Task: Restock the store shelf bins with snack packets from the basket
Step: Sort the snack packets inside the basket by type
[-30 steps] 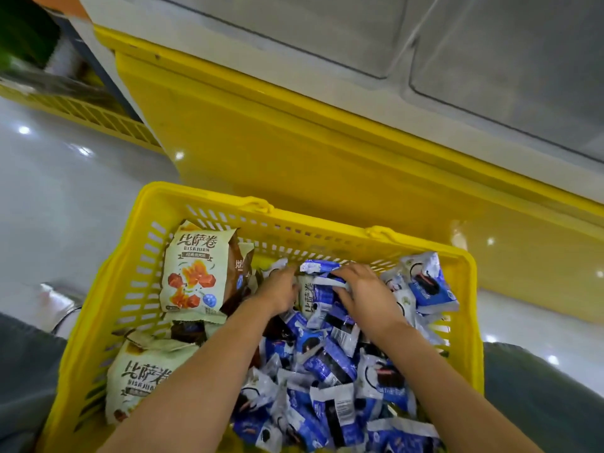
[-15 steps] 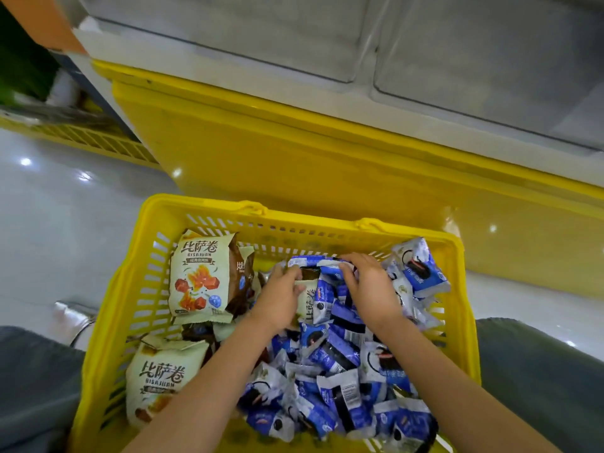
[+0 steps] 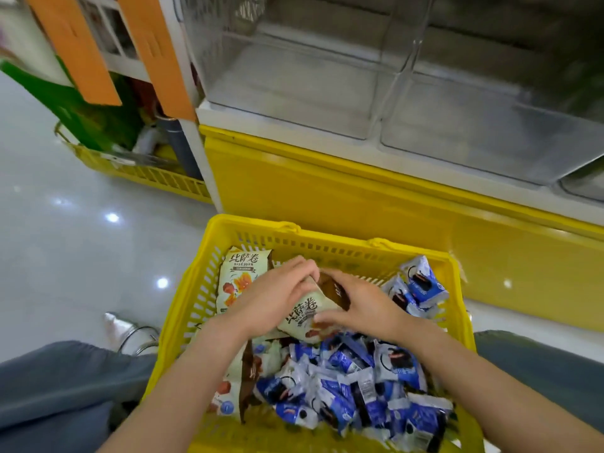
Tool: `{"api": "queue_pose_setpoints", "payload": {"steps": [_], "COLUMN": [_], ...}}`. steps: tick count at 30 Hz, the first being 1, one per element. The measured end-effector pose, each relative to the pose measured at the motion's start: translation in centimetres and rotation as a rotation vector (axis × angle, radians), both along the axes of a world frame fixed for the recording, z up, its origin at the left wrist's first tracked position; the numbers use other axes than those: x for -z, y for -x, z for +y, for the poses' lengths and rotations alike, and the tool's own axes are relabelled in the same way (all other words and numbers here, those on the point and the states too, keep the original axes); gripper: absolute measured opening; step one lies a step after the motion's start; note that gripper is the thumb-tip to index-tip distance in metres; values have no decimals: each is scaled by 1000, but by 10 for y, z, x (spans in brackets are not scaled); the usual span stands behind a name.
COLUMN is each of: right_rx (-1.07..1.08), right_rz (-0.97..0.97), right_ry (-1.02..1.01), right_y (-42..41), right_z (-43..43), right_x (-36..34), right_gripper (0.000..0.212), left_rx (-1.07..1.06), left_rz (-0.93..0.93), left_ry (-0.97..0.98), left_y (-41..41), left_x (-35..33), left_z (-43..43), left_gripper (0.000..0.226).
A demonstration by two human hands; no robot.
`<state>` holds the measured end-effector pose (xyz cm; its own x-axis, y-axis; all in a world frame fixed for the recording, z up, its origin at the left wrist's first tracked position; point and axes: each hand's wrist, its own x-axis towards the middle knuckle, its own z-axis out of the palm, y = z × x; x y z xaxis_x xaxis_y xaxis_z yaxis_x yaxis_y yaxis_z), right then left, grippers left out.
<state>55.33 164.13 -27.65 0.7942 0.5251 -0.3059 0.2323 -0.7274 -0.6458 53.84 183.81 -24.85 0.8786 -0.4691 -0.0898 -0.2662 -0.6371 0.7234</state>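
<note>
blue packets (image 3: 359, 387): heaped in the basket's near right part
left hand (image 3: 274, 299): fingers curled over the cream packet (image 3: 304, 313)
right hand (image 3: 362, 305): pinches that packet's right edge, above the heap
basket (image 3: 255, 223): yellow
shelf bins (image 3: 294, 76): clear, beyond the basket

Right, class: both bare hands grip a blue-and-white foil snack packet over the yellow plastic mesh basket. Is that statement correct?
Not quite. In the head view the left hand and right hand grip a cream-and-brown snack packet, not a blue-and-white one. The blue-and-white packets lie loose in the yellow plastic mesh basket below the hands.
</note>
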Motion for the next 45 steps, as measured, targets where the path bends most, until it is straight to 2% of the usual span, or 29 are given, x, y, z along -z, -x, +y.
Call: {"api": "queue_pose_setpoints", "payload": {"steps": [1,3,6,10,12,14,16,19,22,24,27,29,32,35,38,41,43,45], "right_rx": [9,82,262,598,694,721,704,643,603,612,599,602,577,560,437,190,108,65], "right_rz": [-13,-34,-12,107,222,351,369,305,403,476,495,447,340,204,34,90,203,282], "right_ry": [-14,-58,-101,-251,-311,-315,-258,-118,-157,-197,-165,-114,-22,-47,-86,64,157,230], "right_y": [3,8,5,-13,-21,-23,-22,-24,-29,-33,-39,-42,-40,-29,-1,43,72,96], "right_z": [6,18,37,70,91,115,136,148,139,133,135,138,142,139,111,64,36,19], "right_x": [-6,-15,-26,-28,-19,-7,3,7,7,5,8,14,22,21,10,7,13,20], "right_gripper": [77,60,45,32,34,38,42,40,42,51,54,53,64,65,62,51,56,71], "left_rx": [-7,-86,-351,-619,-739,-770,-752,-782,-769,-742,-722,-715,-715,-726,-846,-949,-849,-628], "left_rz": [-11,-43,-114,-216,-120,83,210,130,83,66,73,74,80,67,-75,-245,-271,-164], "left_ry": [17,65,143,-75,-123,-65,36,54,5,-11,-24,-31,-30,-60,-50,34,61,81], "left_y": [2,6,16,46,60,73,83,86,79,70,54,47,45,48,53,61,69,77], "left_x": [-6,-15,-16,5,22,36,47,56,59,60,62,63,62,57,48,34,29,30], "left_z": [4,13,41,92,111,118,116,113,115,117,120,122,122,121,115,92,68,42], "left_gripper": [3,11,25,37,39,32,22,12,12,13,22,26,29,32,30,23,19,17]}}
